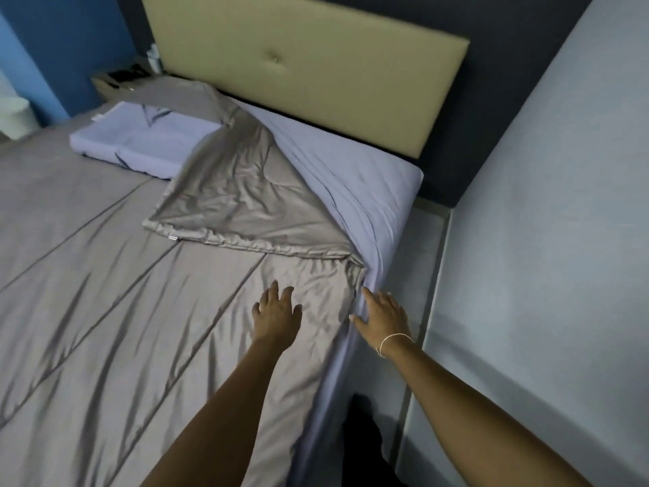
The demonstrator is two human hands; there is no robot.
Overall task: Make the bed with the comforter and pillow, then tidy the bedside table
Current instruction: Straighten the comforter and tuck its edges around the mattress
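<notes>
Hands first: left hand [277,311] is flat on the comforter [105,328], fingers spread, not gripping anything. Right hand [382,311] is just beside it at the bed edge, fingers straight, thumb touching the comforter's edge and the rest against the lilac sheet [368,191] on the mattress side.

Comforter is grey w/ a satin shine, stitched in long diagonal lines, lots of creases. It runs lengthwise away from both hands toward the headboard [305,65]. Its top corner, right ahead of the left hand, is folded back in a triangle pointing left, so bare sheet shows ahead of the right hand.

Pillow [140,142] in a lilac case lies far ahead-left of the left hand, long side across the bed, partly under the fold.

Bedside table [116,84] is way beyond that, w/ some dark stuff on it, too small to tell what.
</notes>
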